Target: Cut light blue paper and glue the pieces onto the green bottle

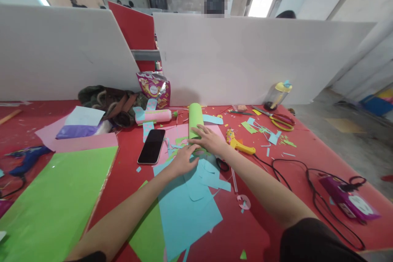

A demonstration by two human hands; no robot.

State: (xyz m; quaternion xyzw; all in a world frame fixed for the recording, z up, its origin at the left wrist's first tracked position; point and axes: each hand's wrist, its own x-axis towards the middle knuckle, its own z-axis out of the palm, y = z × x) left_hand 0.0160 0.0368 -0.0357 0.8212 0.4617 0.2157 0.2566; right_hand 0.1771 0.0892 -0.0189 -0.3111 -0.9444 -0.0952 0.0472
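Note:
A green paper-covered tube [195, 115] lies lengthwise in front of me, its far end pointing at the white board. My right hand [211, 139] rests over its near part, fingers stretched out and spread. Close beside it, my left hand [184, 160] touches the near end, thumb and fingers apart. The fingers partly hide that end. Under and around the hands are blue paper sheets [187, 213], a pink sheet [217, 130] and green scraps. Black scissor handles [222, 164] show beside my right wrist.
A phone [151, 146] lies left of the hands, a pink paper-wrapped bottle [155, 116] behind it. To the right are a yellow glue gun [241, 145], scissors [281, 122], a clear bottle [278, 96] and a purple power strip [350, 198] with cables. White boards [260, 57] stand behind.

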